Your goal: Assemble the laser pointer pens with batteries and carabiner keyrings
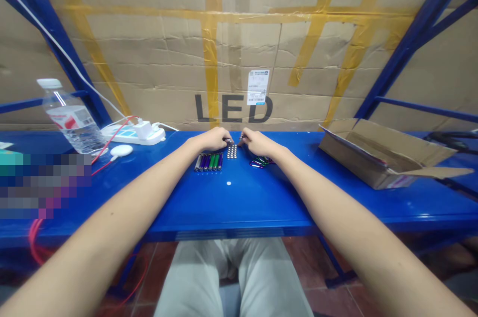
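My left hand (214,139) is closed, fingertips pinched at the back left corner of a block of small round silver pieces (232,152) set in rows. My right hand (257,141) is closed too, its thumb and finger pinched on the other side of that block. Whatever either hand holds is too small to make out. Just in front of my left hand lies a row of short metallic tubes (208,162) in silver, purple and green. Shiny coloured clips that look like carabiners (261,162) lie partly hidden under my right hand and wrist.
On the blue table (239,207), an open cardboard box (358,158) stands at the right. A water bottle (72,118), a white power strip (134,133) and a round white charger (121,151) with a red cable are at the left. A large carton (160,68) walls the back.
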Available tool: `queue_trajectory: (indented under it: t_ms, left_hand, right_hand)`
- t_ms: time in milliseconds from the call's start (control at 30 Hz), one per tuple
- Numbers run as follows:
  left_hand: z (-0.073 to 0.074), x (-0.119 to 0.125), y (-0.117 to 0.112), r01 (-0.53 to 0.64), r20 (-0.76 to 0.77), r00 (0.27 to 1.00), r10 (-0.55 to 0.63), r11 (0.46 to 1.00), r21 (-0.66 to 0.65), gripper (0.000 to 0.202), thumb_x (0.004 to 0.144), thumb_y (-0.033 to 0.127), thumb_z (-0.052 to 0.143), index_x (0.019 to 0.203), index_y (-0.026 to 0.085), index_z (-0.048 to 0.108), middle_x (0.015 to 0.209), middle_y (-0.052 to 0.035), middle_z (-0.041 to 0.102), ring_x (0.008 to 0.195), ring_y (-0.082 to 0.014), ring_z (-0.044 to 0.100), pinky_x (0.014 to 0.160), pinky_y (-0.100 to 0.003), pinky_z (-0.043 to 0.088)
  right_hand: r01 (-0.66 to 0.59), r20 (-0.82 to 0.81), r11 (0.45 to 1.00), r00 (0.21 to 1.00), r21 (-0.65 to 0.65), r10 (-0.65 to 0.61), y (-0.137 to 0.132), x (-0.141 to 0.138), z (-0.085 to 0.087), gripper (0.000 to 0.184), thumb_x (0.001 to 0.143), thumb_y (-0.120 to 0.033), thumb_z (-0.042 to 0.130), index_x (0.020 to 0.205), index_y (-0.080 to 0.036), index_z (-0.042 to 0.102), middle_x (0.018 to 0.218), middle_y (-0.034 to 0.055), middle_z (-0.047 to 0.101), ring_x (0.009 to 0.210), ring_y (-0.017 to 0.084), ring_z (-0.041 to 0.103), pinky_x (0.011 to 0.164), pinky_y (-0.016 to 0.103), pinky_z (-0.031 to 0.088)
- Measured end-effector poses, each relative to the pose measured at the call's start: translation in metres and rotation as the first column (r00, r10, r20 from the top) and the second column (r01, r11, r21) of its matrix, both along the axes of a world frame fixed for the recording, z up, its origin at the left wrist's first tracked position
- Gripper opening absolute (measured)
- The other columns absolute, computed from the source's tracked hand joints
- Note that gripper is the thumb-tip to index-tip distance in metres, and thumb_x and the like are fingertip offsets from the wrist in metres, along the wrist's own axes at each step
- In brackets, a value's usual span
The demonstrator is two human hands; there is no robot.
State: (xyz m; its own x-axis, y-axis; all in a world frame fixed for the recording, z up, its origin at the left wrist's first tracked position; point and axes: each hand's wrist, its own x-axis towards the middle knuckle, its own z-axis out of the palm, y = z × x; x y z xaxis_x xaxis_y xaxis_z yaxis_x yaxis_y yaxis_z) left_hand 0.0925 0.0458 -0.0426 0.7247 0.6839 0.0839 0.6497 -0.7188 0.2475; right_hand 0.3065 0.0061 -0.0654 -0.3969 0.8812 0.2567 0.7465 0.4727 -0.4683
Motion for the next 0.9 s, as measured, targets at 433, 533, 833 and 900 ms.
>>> queue_trajectory:
  t_ms: [433,533,833,900]
  left_hand:
    - [0.023,-0.071,-0.022,-0.486,0.035,0.873,0.487,0.874,-0.022,0.035,0.082,0.021,0.055,0.116,0.016,0.063,0.094,-0.008,0.074,0.054,-0.0122,0.063,0.057,-0.022,0.049]
    - [0.024,-0.073,-0.036,-0.606,-0.114,0.794,0.597,0.79,-0.088,0.034,0.084,0.021,0.053,0.116,0.014,0.062,0.079,-0.01,0.074,0.055,-0.0185,0.068,0.054,-0.025,0.051]
    - [0.03,-0.059,-0.057,-0.721,-0.39,0.676,0.625,0.671,-0.175,0.022,0.076,0.011,0.059,0.094,0.004,0.071,0.074,-0.0204,0.074,0.053,-0.0286,0.07,0.056,-0.038,0.059]
    - [0.031,-0.059,-0.059,-0.718,-0.387,0.68,0.623,0.672,-0.181,0.021,0.074,0.009,0.06,0.092,0.004,0.071,0.076,-0.0208,0.073,0.053,-0.0294,0.07,0.055,-0.039,0.059]
  right_hand:
    - [0.239,-0.007,0.968,0.971,0.08,-0.239,-0.004,0.012,0.009,0.011,0.09,-0.015,0.05,0.083,-0.019,0.056,0.096,0.0135,0.073,0.087,0.025,0.066,0.073,0.032,0.048]
    - [0.271,-0.006,0.96,0.962,0.076,-0.272,-0.007,0.012,0.011,0.011,0.09,-0.014,0.05,0.083,-0.019,0.058,0.096,0.014,0.073,0.087,0.024,0.066,0.073,0.031,0.047]
    - [0.333,-0.004,0.94,0.943,0.068,-0.333,-0.011,0.017,0.017,0.015,0.092,-0.017,0.051,0.092,-0.014,0.065,0.097,0.0142,0.074,0.086,0.022,0.066,0.076,0.029,0.046]
    - [0.337,-0.001,0.94,0.941,0.057,-0.337,-0.011,0.017,0.018,0.016,0.092,-0.015,0.05,0.094,-0.013,0.066,0.098,0.0144,0.074,0.086,0.022,0.066,0.077,0.028,0.046]
